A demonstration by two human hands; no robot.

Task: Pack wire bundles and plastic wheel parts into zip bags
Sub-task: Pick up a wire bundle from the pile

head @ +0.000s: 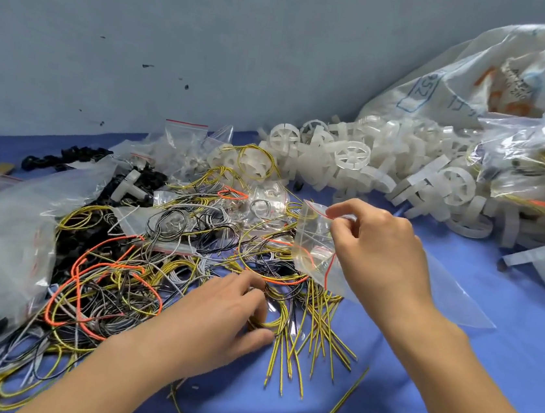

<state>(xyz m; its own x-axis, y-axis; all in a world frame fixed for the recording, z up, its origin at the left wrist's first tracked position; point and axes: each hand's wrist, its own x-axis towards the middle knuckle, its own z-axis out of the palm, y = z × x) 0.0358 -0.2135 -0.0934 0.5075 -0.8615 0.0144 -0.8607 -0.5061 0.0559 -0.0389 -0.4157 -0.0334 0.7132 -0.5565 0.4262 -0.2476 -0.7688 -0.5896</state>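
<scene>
Fingers point(340, 214) pinching zip bag point(316, 245) rim

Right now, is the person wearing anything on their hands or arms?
No. The left hand and right hand are bare: no gloves, rings, watch or wristbands show. Both forearms are uncovered to the frame's edge, with no sleeve in view.

Glossy plastic zip bag point(316, 242) (clear film)

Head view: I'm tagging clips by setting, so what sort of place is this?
Probably a small parts-packing workbench: a heap of white plastic wheels, loose wire bundles on a blue table, and the right hand holding a small zip bag.
</scene>
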